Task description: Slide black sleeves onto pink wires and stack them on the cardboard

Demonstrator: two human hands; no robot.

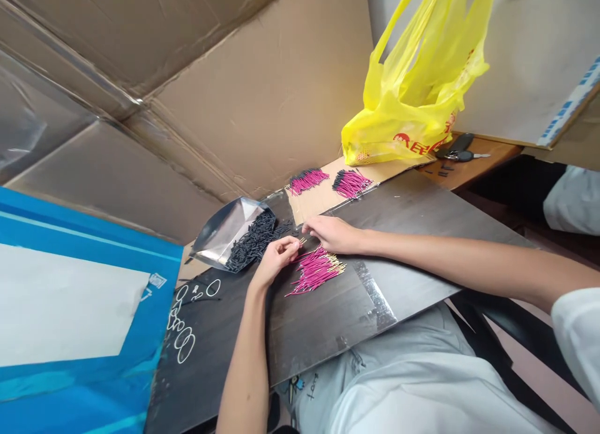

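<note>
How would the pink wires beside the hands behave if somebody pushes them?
The pink wires would probably shift and spread, since they lie side by side with no visible band. They look thin and slightly curved, so each is likely light and rather bendable.

Brown cardboard (262,96) stands wall-like behind a dark surface (319,343). A blue panel (47,399) bearing a white sheet (65,309) rises at left; a pale board (529,52) at right, above an orange-brown wooden tabletop (492,165). Pinkish floor (520,353) shows lower right. The light is soft.
</note>
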